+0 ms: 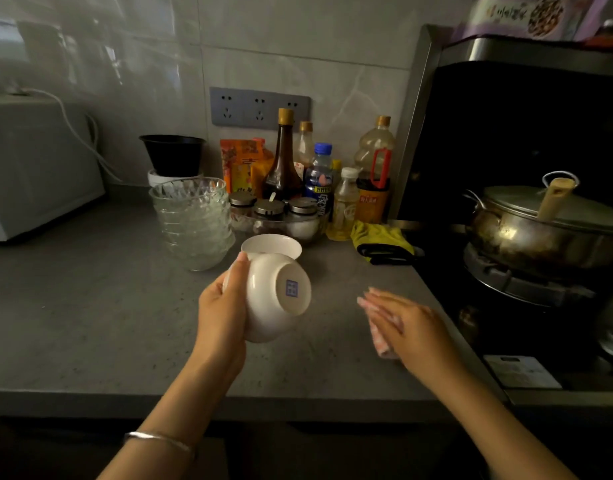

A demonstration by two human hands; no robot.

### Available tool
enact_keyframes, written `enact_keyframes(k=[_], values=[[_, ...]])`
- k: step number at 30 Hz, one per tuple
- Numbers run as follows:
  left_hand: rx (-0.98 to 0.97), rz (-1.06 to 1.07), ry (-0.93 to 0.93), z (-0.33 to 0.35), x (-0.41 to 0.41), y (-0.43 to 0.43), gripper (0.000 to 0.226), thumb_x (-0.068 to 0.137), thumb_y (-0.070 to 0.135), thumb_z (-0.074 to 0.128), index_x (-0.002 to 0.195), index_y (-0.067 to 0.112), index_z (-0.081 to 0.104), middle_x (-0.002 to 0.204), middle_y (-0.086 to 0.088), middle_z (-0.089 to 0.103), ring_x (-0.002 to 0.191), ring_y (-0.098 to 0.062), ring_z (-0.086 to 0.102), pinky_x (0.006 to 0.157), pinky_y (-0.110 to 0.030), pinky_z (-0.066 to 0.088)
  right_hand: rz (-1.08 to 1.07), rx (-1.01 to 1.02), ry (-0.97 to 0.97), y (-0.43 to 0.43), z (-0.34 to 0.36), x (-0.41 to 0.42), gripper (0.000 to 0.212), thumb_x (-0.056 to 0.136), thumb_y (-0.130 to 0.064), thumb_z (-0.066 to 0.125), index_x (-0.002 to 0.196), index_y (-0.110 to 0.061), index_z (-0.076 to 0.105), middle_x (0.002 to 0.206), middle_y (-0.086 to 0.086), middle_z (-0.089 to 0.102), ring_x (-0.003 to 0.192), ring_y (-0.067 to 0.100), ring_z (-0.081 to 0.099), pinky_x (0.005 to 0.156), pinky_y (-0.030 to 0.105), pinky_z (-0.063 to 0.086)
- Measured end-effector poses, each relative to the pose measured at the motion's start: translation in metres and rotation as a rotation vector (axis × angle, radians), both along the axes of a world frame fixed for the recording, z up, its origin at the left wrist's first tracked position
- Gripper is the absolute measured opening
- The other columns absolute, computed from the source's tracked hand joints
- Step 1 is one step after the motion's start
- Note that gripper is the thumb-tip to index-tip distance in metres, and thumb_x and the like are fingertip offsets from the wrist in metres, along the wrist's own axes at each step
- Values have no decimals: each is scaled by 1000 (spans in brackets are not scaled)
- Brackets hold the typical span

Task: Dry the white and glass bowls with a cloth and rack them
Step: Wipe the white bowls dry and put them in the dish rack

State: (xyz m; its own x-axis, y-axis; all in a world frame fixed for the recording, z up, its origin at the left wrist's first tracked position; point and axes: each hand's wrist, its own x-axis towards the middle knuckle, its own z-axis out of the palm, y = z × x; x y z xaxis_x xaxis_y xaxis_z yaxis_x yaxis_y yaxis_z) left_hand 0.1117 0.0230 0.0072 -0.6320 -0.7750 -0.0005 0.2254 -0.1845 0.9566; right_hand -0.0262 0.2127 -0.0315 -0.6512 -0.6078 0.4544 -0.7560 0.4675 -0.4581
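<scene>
1. Above table (90, 306) centre: L hand (222, 306) fingers wrap white bowl (274, 296), tilted, base to cam.
2. R hand (405, 323) fingers straight, flat on pink cloth (381, 344) on table; nothing gripped.
3. Step, likely: drying white bowl. Next: grip cloth, bring to bowl. Glass bowls (194, 223) stacked behind.

surface: grey counter (90, 306) | on it: glass bowl stack (194, 223); upright white bowl (272, 244); bottles (284, 161); yellow cloth (381, 240); white appliance (38, 168)

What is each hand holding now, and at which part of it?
The left hand grips the white bowl by its side, near the rim. The right hand grips nothing: it rests flat on the pink cloth.
</scene>
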Motion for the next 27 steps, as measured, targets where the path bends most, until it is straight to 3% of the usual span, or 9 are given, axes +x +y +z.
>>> enact_keyframes(k=[3, 5, 8, 11, 13, 18, 21, 24, 27], values=[[8, -4, -9, -5, 0, 4, 30, 96, 43, 49, 82, 26, 69, 80, -4, 72, 77, -21, 66, 69, -34, 51, 13, 240, -186, 5, -22, -2, 39, 95, -26, 54, 134, -31, 52, 148, -13, 38, 131, 0, 38, 104, 15, 32], [8, -24, -10, -9, -2, 10, 31, 95, 42, 50, 79, 23, 69, 76, -4, 71, 74, -20, 64, 68, -33, 49, 45, 127, -284, 7, -19, 3, 42, 95, -27, 54, 136, -32, 47, 152, -18, 25, 134, -2, 28, 101, 16, 39], [-17, -77, -17, -11, -5, 21, 33, 92, 46, 51, 83, 21, 70, 77, -5, 72, 72, -19, 66, 65, -35, 51, 32, -98, -365, 17, 5, 12, 50, 90, -41, 52, 138, -40, 38, 150, -24, 19, 134, -5, 22, 84, 0, 40], [-68, -197, -3, -7, -11, 43, 39, 82, 55, 55, 93, 22, 72, 82, -3, 75, 75, -19, 71, 64, -36, 55, 127, -299, -497, 35, 31, 21, 54, 79, -52, 53, 131, -45, 42, 145, -21, 37, 133, -7, 33, 111, 24, 34], [-99, -317, 18, -3, -15, 64, 51, 69, 60, 58, 100, 23, 71, 88, -4, 75, 81, -20, 72, 67, -37, 56, 204, -377, -584, 52, 43, 26, 56, 79, -57, 57, 131, -40, 45, 140, -19, 47, 129, -5, 42, 111, 30, 35], [-229, -693, 48, -2, -30, 130, 45, 75, 55, 65, 100, 17, 71, 83, -8, 74, 75, -20, 71, 61, -27, 55, 307, -383, -736, 118, 57, 30, 74, 72, -70, 61, 135, -34, 47, 136, -8, 55, 126, 10, 51, 103, 33, 43], [-205, -890, 88, -7, -41, 177, 41, 76, 47, 69, 96, 12, 71, 67, -3, 72, 62, -9, 67, 58, -18, 51, 244, -345, -792, 169, 53, 30, 65, 69, -73, 60, 121, -33, 63, 121, 1, 65, 112, 17, 62, 88, 31, 52], [-209, -1092, 105, -22, -55, 219, 24, 78, 41, 74, 77, 17, 74, 67, -4, 71, 60, -13, 66, 59, -22, 52, 174, -392, -866, 224, 41, 33, 49, 65, -65, 72, 98, -29, 73, 96, -1, 71, 88, 11, 66, 71, 20, 53], [-264, -1259, 52, -46, -70, 263, 19, 77, 38, 73, 68, 22, 73, 66, -3, 70, 60, -12, 66, 57, -20, 50, 122, -318, -994, 283, 18, 33, 49, 60, -57, 80, 95, -24, 75, 91, -3, 71, 84, 8, 66, 66, 18, 51]])
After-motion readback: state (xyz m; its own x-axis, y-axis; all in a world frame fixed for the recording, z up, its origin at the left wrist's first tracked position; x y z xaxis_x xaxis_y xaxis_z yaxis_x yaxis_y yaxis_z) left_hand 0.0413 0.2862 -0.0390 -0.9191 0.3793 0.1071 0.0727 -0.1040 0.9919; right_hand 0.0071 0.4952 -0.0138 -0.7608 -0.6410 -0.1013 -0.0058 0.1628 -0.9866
